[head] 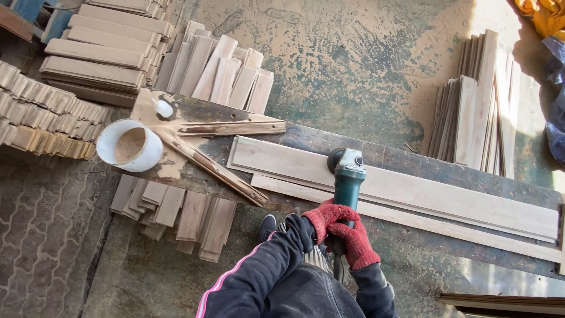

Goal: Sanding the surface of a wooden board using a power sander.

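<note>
Both my hands wear red gloves and grip the green body of an angle grinder [347, 176]. My left hand [325, 217] wraps the handle from the left, and my right hand [357, 241] clasps it just behind. The grinder's grey head rests on the near edge of a long pale wooden plank [424, 191], which lies on a dark worn bench [329, 141]. A narrower plank [447, 227] lies alongside it, closer to me.
A white bucket of sawdust [129, 145] and a small white bottle [163, 108] stand at the bench's left end beside rough wood scraps [218, 168]. Stacks of short boards lie on the floor at left [170, 209], behind [220, 73] and at right [479, 106].
</note>
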